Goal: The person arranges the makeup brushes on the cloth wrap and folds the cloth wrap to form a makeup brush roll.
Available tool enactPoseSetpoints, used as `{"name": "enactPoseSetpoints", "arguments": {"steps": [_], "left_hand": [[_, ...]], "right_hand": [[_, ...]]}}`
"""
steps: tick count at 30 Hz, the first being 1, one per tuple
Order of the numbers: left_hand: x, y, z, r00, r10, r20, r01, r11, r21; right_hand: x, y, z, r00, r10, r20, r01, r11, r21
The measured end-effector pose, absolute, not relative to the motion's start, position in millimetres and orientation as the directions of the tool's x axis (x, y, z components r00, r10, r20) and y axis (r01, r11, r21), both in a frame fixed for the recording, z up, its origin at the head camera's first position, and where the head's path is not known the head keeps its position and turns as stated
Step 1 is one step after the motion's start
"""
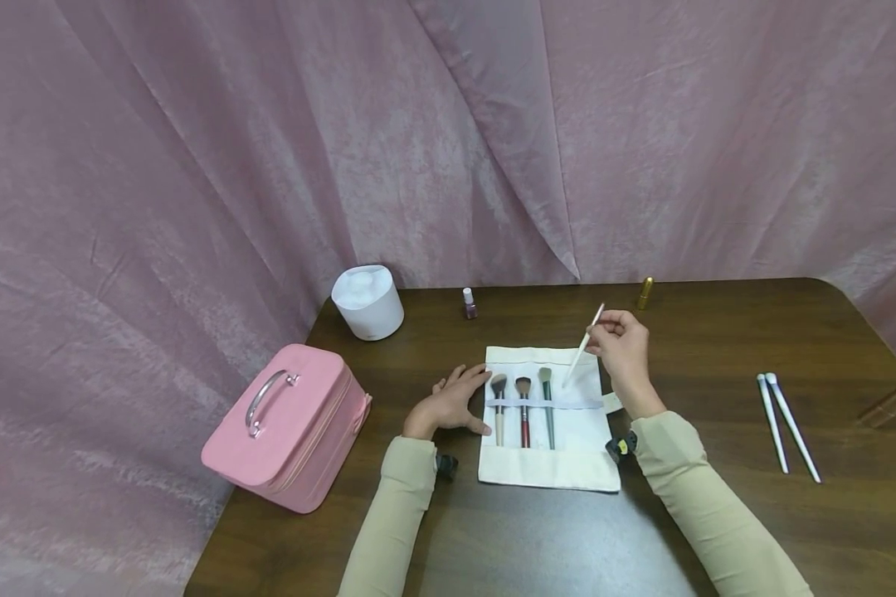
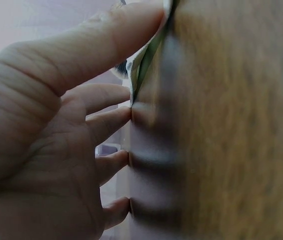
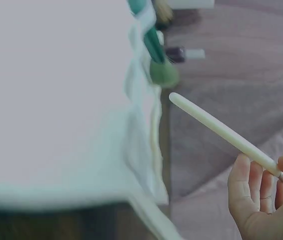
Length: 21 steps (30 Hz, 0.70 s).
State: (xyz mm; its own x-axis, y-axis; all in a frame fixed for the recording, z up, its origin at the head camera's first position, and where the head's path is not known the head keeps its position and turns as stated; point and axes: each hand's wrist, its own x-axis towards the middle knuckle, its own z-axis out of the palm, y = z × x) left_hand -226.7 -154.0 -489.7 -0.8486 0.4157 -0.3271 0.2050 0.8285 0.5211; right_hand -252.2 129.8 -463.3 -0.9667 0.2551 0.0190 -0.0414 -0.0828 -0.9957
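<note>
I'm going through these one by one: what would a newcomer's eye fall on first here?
Probably the bright pink case at the left of the dark wooden table. Next, likely the white brush roll near the middle, with three brushes under its band, and the right hand pinching a slim white-handled brush over it.

Pink case [image 1: 299,424] sits nr white tub [image 1: 371,312] (curtain [image 1: 269,149] bhd).

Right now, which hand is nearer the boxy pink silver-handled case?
Left. The left hand is to the case's right; the right hand is farther right, holding a slim white stick.
</note>
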Motion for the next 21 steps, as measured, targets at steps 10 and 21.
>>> {"name": "enactPoseSetpoints", "arguments": {"steps": [10,21], "left_hand": [[-226,-154,-489,-0.849,0.414,-0.329,0.205,0.831,0.518],[-226,-155,-489,-0.846,0.437,-0.306,0.223,0.81,0.542]], "right_hand": [[-251,119,-478,-0.984,0.137,-0.109,0.109,-0.01,-0.994],[-250,115,-484,-0.973,-0.033,-0.227,0.221,0.12,-0.968]]}}
